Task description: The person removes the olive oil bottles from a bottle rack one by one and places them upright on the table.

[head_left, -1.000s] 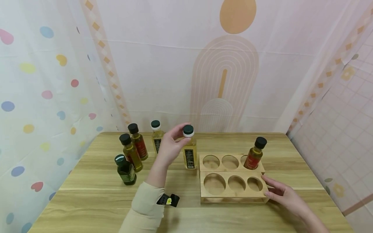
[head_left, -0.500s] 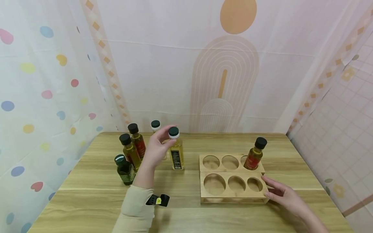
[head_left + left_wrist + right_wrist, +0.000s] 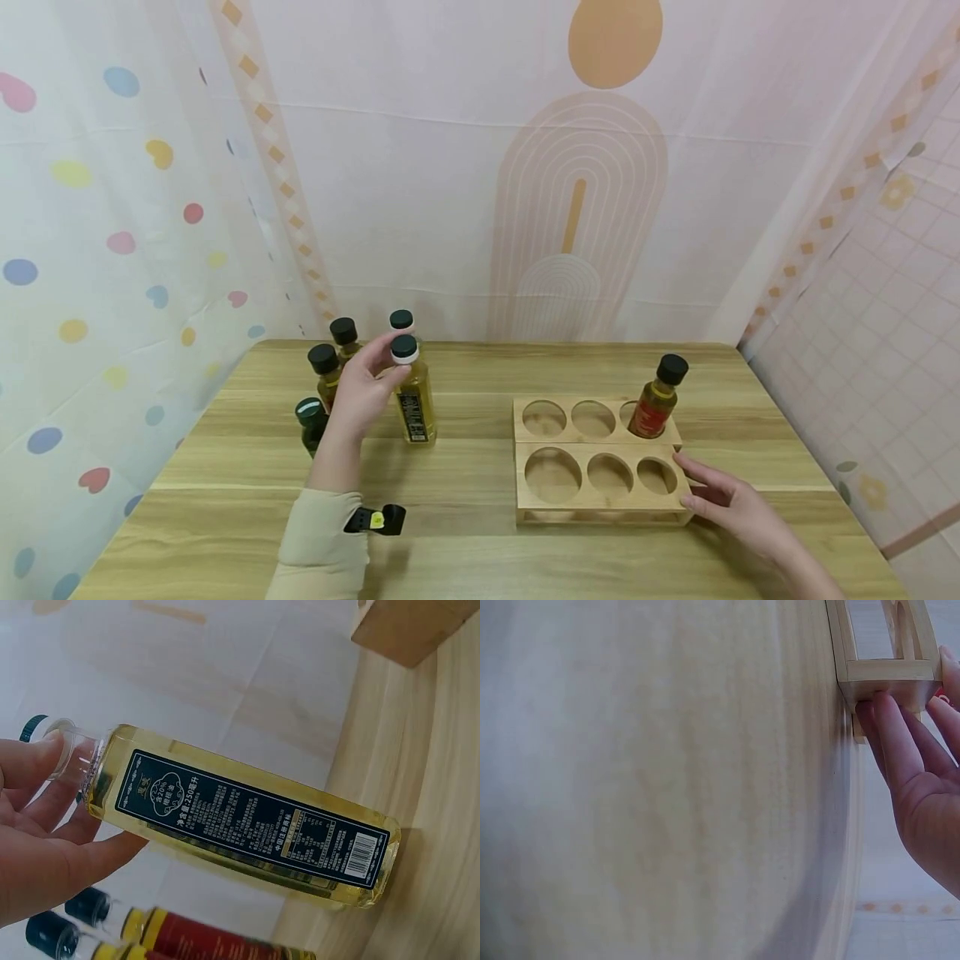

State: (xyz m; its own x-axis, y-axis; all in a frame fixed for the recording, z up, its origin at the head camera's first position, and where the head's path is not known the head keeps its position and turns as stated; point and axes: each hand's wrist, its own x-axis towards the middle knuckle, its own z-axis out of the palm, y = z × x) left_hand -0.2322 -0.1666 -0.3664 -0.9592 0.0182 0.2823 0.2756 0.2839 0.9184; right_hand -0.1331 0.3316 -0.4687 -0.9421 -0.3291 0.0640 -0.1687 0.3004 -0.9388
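Note:
My left hand [image 3: 366, 392] grips a clear bottle of yellow oil [image 3: 415, 408] by its neck, just below the green-and-white cap. The bottle is nearly upright; whether its base touches the table I cannot tell. Its dark label [image 3: 251, 817] faces the left wrist camera. Behind it, a similar oil bottle [image 3: 402, 320] is mostly hidden. At the right, my right hand [image 3: 738, 512] holds the end of a two-tier wooden rack [image 3: 600, 500], fingers against its end panel [image 3: 900, 691]. A red-labelled oil bottle [image 3: 654, 408] stands in the rack's back right hole.
Left of my left hand stand two black-capped oil bottles, one in front [image 3: 324, 360] and one behind [image 3: 344, 331]. Nearer the front is a dark green bottle [image 3: 311, 421], partly covered by my forearm. A patterned curtain [image 3: 420, 208] hangs behind the wooden table [image 3: 480, 558].
My left hand has carried the oil bottle leftward, from beside the rack to in front of the similar bottle. My right hand and the rack have stayed in place.

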